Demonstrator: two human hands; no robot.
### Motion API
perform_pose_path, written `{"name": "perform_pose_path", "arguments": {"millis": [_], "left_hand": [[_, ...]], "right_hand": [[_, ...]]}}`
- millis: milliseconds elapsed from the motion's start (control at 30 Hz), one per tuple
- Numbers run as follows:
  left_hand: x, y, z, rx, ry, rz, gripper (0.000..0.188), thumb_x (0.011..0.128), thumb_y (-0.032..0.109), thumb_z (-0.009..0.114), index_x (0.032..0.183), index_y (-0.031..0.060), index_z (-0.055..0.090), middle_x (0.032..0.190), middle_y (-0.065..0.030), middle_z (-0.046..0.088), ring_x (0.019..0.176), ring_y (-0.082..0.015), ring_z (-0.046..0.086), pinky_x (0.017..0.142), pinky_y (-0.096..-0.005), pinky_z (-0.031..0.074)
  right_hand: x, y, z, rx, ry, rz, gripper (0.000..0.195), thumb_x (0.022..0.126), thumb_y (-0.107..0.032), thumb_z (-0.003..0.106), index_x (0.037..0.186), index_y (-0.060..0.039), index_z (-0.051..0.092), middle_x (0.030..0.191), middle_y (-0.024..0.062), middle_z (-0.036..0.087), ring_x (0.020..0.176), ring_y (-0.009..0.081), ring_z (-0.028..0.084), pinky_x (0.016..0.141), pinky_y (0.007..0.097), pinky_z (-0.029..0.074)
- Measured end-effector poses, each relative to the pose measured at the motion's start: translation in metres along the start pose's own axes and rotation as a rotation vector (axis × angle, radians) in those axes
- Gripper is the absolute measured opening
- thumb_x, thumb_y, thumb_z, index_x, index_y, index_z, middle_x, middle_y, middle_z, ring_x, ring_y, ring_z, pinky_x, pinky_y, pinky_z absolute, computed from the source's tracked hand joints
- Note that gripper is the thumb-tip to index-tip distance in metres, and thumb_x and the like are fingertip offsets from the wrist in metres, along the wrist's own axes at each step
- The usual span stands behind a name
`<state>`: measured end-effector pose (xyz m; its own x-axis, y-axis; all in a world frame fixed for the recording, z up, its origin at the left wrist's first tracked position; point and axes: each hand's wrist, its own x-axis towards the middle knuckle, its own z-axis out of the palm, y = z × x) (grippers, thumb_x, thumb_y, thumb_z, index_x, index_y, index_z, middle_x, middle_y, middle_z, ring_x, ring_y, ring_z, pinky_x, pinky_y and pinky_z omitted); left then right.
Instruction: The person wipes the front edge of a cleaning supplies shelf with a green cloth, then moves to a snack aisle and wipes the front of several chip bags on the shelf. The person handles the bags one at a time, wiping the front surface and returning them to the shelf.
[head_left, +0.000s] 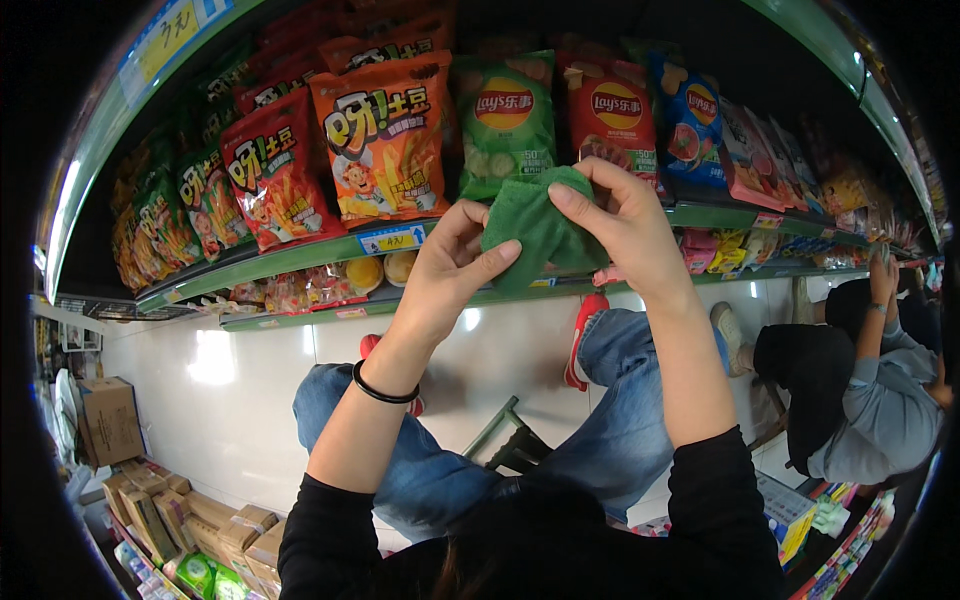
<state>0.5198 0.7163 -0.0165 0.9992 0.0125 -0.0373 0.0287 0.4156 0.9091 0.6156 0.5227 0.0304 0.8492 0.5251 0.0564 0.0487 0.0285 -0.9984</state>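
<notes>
A green cloth (536, 217) is stretched between my two hands, in front of the shelf's edge. My left hand (469, 251) pinches its left side, thumb on top. At its upper right, my right hand (615, 214) grips it between thumb and fingers. Behind the cloth stands a green Lay's chip bag (506, 112), its lower part covered. A red Lay's bag (611, 105) is just beyond my right hand. Left of these stand an orange snack bag (382, 135) and a red snack bag (277, 172).
A blue Lay's bag (688, 112) and pink packs (750, 154) continue the row. The green shelf edge (300, 259) runs across, above a lower shelf of small packs (307, 287). Cardboard boxes (112, 420) stand at left. Another person (885, 412) sits at right.
</notes>
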Motion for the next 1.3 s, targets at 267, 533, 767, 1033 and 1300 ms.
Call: {"name": "perform_pose_path", "arguments": {"millis": [267, 533, 767, 1033, 1300], "left_hand": [[-0.004, 0.006, -0.003, 0.103, 0.001, 0.068, 0.029, 0.093, -0.002, 0.073, 0.116, 0.0014, 0.056, 0.118, -0.0067, 0.062, 0.108, -0.0117, 0.061, 0.095, -0.0275, 0.052], [-0.013, -0.004, 0.003, 0.047, -0.019, 0.134, 0.041, 0.093, 0.002, 0.075, 0.126, -0.0007, 0.052, 0.119, -0.008, 0.061, 0.109, -0.0125, 0.061, 0.095, -0.0265, 0.052], [-0.016, -0.003, -0.002, 0.166, 0.064, 0.092, 0.025, 0.092, 0.003, 0.076, 0.112, 0.0001, 0.06, 0.101, -0.0011, 0.065, 0.091, -0.0073, 0.06, 0.082, -0.0221, 0.05], [-0.028, 0.012, -0.001, 0.492, 0.171, 0.237, 0.024, 0.09, 0.004, 0.078, 0.112, 0.001, 0.07, 0.094, -0.003, 0.069, 0.085, -0.0098, 0.063, 0.077, -0.024, 0.051], [-0.03, 0.027, -0.004, 0.653, 0.218, 0.518, 0.017, 0.091, 0.001, 0.073, 0.108, 0.0001, 0.068, 0.092, -0.0069, 0.07, 0.085, -0.0144, 0.066, 0.077, -0.0275, 0.053]], "right_hand": [[-0.004, -0.003, -0.007, 0.201, -0.07, 0.125, 0.02, 0.094, -0.013, 0.073, 0.109, 0.0015, 0.074, 0.095, 0.0, 0.073, 0.087, 0.0054, 0.064, 0.078, 0.0221, 0.05], [-0.004, 0.002, 0.008, 0.317, -0.151, 0.211, 0.025, 0.093, -0.009, 0.069, 0.114, 0.003, 0.073, 0.102, 0.0044, 0.074, 0.09, 0.0085, 0.067, 0.081, 0.0231, 0.051], [-0.008, 0.005, 0.017, 0.308, -0.102, 0.263, 0.033, 0.09, -0.007, 0.064, 0.12, 0.0043, 0.07, 0.105, 0.0082, 0.074, 0.093, 0.0129, 0.07, 0.084, 0.0264, 0.054], [-0.004, 0.005, 0.011, 0.279, -0.069, 0.284, 0.038, 0.09, -0.006, 0.059, 0.125, 0.0042, 0.068, 0.111, 0.0124, 0.074, 0.096, 0.0166, 0.072, 0.086, 0.0281, 0.056], [-0.004, -0.001, 0.016, 0.233, -0.192, 0.217, 0.041, 0.094, -0.006, 0.049, 0.129, 0.0052, 0.065, 0.12, 0.0146, 0.071, 0.106, 0.0187, 0.07, 0.094, 0.0303, 0.055]]}}
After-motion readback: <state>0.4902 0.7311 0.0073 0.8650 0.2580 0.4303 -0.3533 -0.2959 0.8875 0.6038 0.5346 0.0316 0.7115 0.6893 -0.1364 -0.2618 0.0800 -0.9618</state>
